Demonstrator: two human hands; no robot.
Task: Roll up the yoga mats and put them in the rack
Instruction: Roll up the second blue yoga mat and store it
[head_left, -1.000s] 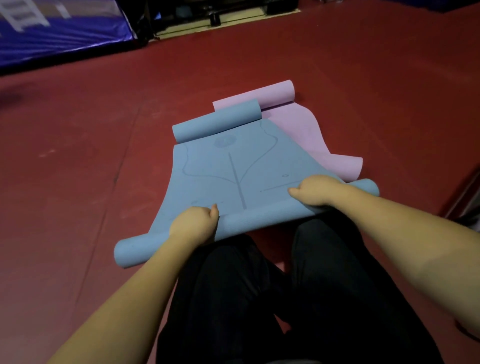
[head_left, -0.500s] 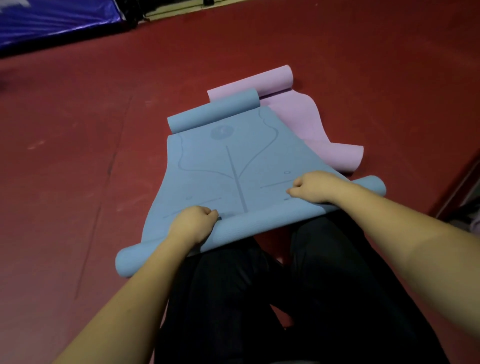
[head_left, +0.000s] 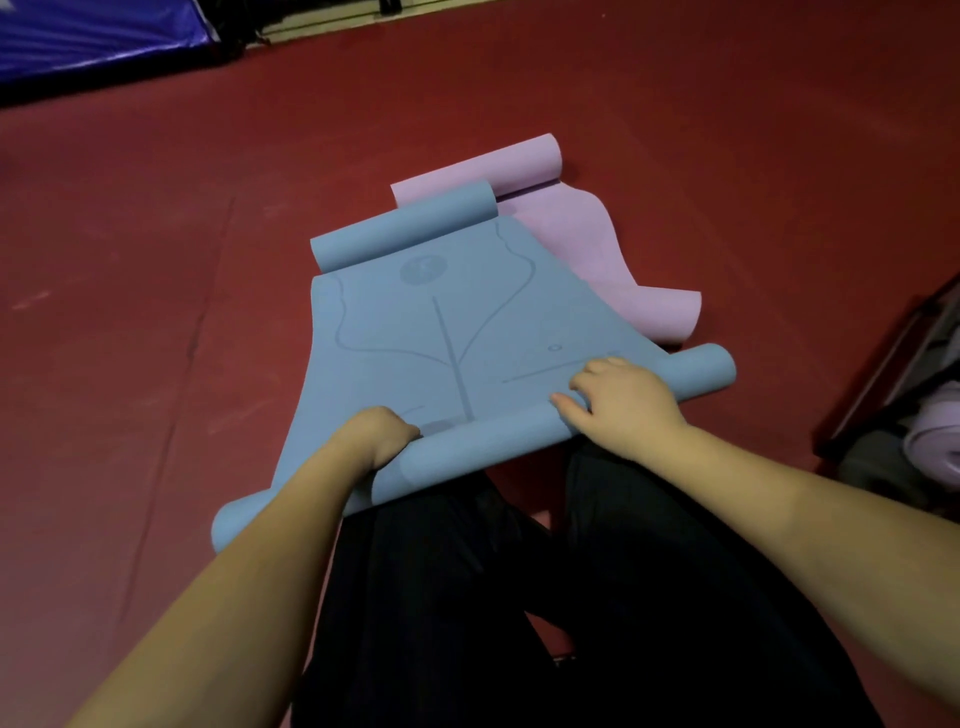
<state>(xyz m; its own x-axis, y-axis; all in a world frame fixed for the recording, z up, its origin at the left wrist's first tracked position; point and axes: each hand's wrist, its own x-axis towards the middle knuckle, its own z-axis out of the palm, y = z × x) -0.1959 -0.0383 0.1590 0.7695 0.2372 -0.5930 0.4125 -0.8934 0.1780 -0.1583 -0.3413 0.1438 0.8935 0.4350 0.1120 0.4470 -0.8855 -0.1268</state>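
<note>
Far upper left: blue padding (head_left: 88, 36) along the edge of the red floor (head_left: 130, 322). Lay spread on that floor, at centre: blue mat (head_left: 441, 322), curled at its far end and rolled into a tube at the near end, the tube running from lower left up to the right across dark trousers (head_left: 467, 597). Bore printed lines and a round mark. Gripped the near roll left of centre: left hand (head_left: 375, 435), fingers curled over the top of the roll, thumb tucked under. Gripped the same roll further right: right hand (head_left: 621, 402), fingers bent over it, fingertips down on the flat sheet just beyond, thumb along the roll's near side. Stuck out past that hand, free: the roll's right end. Lay behind and right of the blue mat, partly under it: pink mat (head_left: 566, 228), far end rolled, near end curled upward. Showed at the far right edge: dark frame (head_left: 883, 374), with something pale lilac (head_left: 935, 441) inside; could not tell what.
</note>
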